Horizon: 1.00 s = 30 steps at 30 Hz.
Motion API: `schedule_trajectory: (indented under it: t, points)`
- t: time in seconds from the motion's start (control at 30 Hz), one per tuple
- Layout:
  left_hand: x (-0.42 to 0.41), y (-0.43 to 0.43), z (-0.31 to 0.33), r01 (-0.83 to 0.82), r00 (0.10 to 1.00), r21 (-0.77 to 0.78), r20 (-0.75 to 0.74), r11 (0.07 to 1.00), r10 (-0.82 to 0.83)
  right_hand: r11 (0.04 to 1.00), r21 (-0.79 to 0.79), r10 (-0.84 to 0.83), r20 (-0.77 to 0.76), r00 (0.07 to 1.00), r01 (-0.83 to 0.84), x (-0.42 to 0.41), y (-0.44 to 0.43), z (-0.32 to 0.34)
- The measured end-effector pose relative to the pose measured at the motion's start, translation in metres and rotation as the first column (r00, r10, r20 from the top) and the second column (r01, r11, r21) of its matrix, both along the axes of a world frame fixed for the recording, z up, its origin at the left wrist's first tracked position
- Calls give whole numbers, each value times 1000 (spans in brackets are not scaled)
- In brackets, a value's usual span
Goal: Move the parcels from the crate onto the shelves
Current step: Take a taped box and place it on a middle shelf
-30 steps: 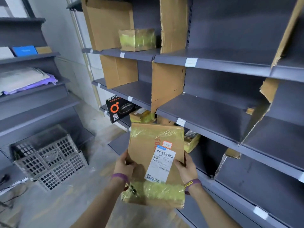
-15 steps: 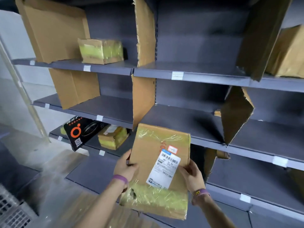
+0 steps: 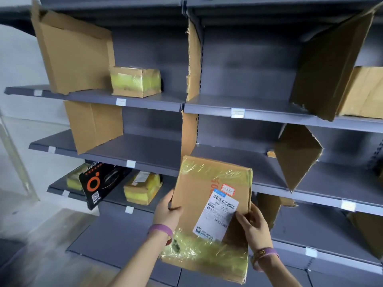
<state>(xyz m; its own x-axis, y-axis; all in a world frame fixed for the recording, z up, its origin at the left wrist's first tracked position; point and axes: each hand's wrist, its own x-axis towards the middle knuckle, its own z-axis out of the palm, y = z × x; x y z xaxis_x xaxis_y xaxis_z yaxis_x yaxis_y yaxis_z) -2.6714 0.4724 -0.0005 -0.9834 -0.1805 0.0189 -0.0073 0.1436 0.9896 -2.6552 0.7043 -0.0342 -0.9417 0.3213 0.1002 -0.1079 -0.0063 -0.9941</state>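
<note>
I hold a flat brown cardboard parcel (image 3: 199, 195) with yellow tape bands and a white shipping label upright in front of the grey shelves (image 3: 145, 150). My left hand (image 3: 166, 211) grips its left edge, thumb on the front. My right hand (image 3: 253, 224) grips the right edge, thumb on the label. The parcel's top reaches the front lip of the middle shelf. The crate is out of view.
Torn cardboard dividers (image 3: 93, 125) split the shelves into bays. A taped box (image 3: 135, 81) sits on the upper shelf, another large box (image 3: 366, 92) at far right. The lower left shelf holds a black box (image 3: 99, 183) and two taped parcels (image 3: 143, 188).
The view has swung right and closer to the shelves; the crate left the frame. The parcel has risen slightly toward the middle shelf, still held in both hands.
</note>
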Motion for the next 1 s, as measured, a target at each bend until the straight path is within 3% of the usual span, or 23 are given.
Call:
schedule_trajectory:
  t: [0.23, 0.6, 0.87, 1.0]
  points:
    - [11, -50, -4, -178, 984, 25, 33, 984, 177, 993, -13, 120, -15, 993, -120, -13, -51, -5]
    - [38, -122, -33, -422, 892, -46, 157, 905, 424, 942, 18, 330, 118, 937, -335, -40, -133, -57]
    - [24, -203, -53, -429, 876, -110, 190, 897, 443, 915, 92, 373, 184, 910, -394, -62, -214, -63]
    - [2, -257, -66, -391, 891, -55, 228, 919, 393, 933, 36, 344, 194, 919, -357, -81, -267, -70]
